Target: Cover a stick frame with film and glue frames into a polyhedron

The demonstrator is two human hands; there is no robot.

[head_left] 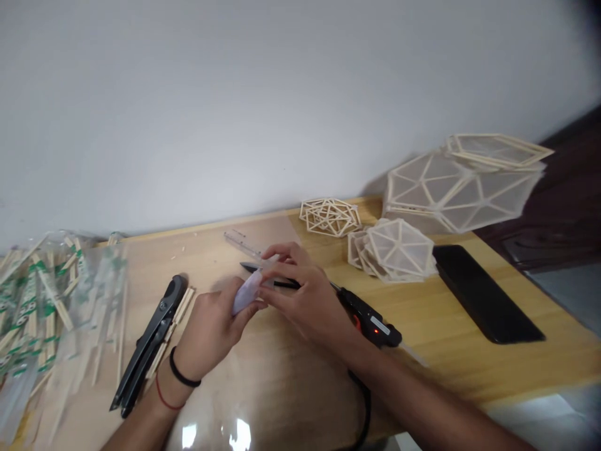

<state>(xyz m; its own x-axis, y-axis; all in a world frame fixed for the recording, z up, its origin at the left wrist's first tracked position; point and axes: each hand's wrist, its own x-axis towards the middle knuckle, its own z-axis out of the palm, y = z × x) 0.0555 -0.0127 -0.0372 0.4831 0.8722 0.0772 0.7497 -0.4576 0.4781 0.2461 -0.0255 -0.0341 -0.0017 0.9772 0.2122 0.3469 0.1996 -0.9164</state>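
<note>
My left hand point(211, 322) is closed round a small pale lilac piece point(245, 293), thin and folded-looking; whether it is paper or cloth I cannot tell. At its upper right end, the fingers of my right hand point(298, 288) pinch together on the same piece. Behind my fingers lies a dark pointed tool point(248, 267), partly hidden by the right hand. A clear ruler point(241, 243) rests just beyond it. Beside my right wrist is a black glue gun point(369, 318) with a red light lit and a glue stick out of its back.
Bagged chopsticks point(32, 307) are heaped at the left. Black cutters point(153, 341) lie beside loose sticks point(183, 307). At the back stand a bare stick frame point(329, 217), stacked covered panels point(399, 247) and a large covered structure point(462, 188). A black flat object point(486, 294) lies at the right.
</note>
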